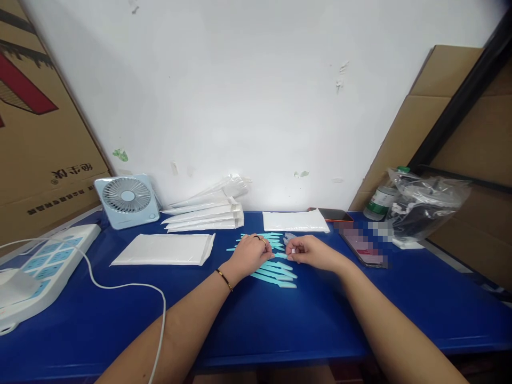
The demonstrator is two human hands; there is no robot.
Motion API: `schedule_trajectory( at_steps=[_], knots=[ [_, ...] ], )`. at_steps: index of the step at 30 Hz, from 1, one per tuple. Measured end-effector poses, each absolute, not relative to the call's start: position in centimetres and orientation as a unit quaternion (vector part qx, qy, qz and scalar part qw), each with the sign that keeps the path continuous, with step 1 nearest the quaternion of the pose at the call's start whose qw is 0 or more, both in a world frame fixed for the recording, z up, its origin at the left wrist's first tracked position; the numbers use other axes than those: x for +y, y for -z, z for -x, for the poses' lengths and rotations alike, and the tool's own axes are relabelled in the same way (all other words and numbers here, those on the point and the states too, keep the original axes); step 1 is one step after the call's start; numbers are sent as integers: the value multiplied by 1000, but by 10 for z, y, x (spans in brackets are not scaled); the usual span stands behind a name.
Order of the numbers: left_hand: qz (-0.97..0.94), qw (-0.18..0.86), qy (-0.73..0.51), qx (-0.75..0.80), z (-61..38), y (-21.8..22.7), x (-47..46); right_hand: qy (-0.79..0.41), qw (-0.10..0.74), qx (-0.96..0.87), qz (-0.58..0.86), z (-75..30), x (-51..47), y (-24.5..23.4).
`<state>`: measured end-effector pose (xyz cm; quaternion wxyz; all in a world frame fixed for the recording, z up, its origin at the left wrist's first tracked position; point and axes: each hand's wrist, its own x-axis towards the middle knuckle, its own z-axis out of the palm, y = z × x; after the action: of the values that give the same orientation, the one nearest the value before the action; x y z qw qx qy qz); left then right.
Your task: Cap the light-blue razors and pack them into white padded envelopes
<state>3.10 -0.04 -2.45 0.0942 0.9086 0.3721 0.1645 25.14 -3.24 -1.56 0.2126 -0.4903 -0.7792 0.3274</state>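
Observation:
Several teal eyebrow razors (pixel 276 274) lie in a loose row on the blue table, their handles fanned to the right. My left hand (pixel 250 256) rests over the middle of the row, fingers curled, and covers part of it. Between my hands runs one teal razor (pixel 280 256); my left thumb and fingers close on it, and its right end meets my right fingertips. My right hand (pixel 310 252) is closed in a pinch, with a small pale piece at the fingers that is too small to name. Clear plastic pieces (pixel 288 236) lie just behind it.
White padded envelopes (pixel 164 249) lie at left, with a stack (pixel 204 216) behind and another envelope (pixel 295 221) by the wall. Around stand a fan (pixel 128 200), a power strip (pixel 52 266) with a white cable, phones (pixel 362 245), a bottle (pixel 380 201) and a plastic-wrapped container (pixel 420 208).

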Motion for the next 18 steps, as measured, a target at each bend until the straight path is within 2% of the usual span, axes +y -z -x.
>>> schedule_trajectory(
  at_steps=[4,8,11,18],
  knots=[
    [-917,110,-162,348,-29,18,-6,-370,205,-769,480,-253,-35,11],
    [-899,77,-181,392,-9,5,0,-234,241,-755,564,-271,-30,11],
    [-880,53,-136,452,11,0,11,-137,233,-746,609,-277,-24,14],
    [-872,67,-51,482,21,4,20,-107,230,-783,567,-247,-13,32]
  ],
)
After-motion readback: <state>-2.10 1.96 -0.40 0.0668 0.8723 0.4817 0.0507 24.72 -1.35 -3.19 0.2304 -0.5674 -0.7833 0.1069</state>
